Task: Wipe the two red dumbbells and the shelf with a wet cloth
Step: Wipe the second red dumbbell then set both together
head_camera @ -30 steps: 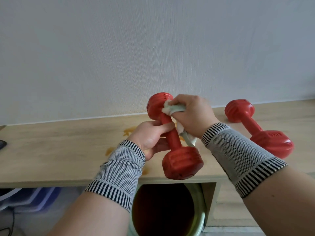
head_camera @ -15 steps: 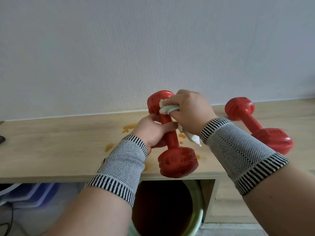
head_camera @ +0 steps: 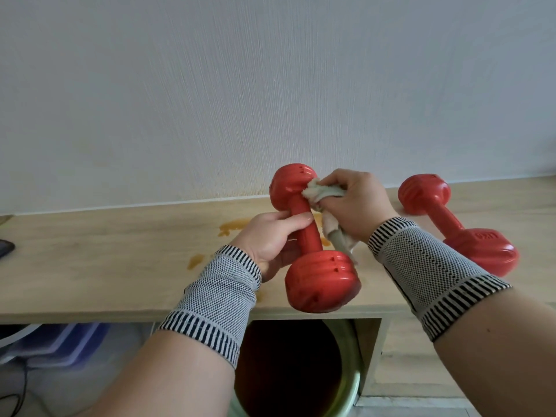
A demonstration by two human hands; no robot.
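Observation:
My left hand (head_camera: 272,239) grips the handle of a red dumbbell (head_camera: 322,281) and holds it tilted above the wooden shelf (head_camera: 105,260). My right hand (head_camera: 355,203) holds a pale wet cloth (head_camera: 323,192) pressed against the neck just below the dumbbell's far head; a tail of the cloth hangs down beside the handle. A second red dumbbell (head_camera: 451,224) lies on the shelf to the right, untouched. Orange-brown stains (head_camera: 231,227) mark the shelf under and left of the held dumbbell.
A white wall (head_camera: 270,85) rises right behind the shelf. Below the shelf's front edge stands a green-rimmed round bin (head_camera: 346,395) with a dark inside. Bluish plastic boxes (head_camera: 60,341) sit lower left. A dark object (head_camera: 6,247) lies at the shelf's far left.
My right hand with the cloth has slid along the upper handle toward the far head and back a little. The held dumbbell shifted slightly in my left hand.

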